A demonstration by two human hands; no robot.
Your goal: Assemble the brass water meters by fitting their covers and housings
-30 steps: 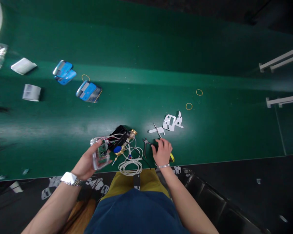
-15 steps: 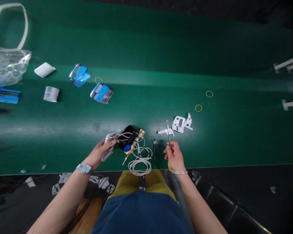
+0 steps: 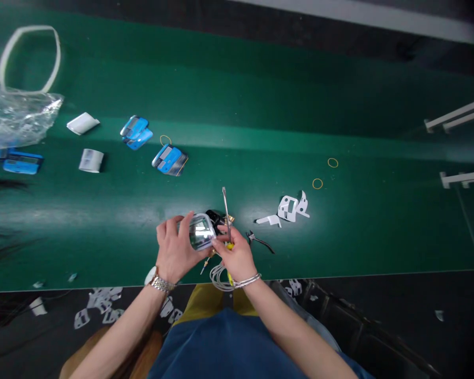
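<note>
My left hand grips a clear plastic cover and holds it over a black and brass device with white wires coiled at the table's front edge. My right hand is closed on a yellow-handled screwdriver, shaft pointing away from me, and its fingers touch the cover's right side. The two hands meet above the device, which is mostly hidden.
Small pliers lie just right of my hands, white sticker scraps beyond them, two rubber bands farther right. Blue packets, white pieces and a clear plastic bag lie at the left. The green table's front edge runs past my lap.
My right hand lifted the screwdriver from beside the pliers and carried it left to the device. My left hand turned the clear cover up over the device. The view shifted.
</note>
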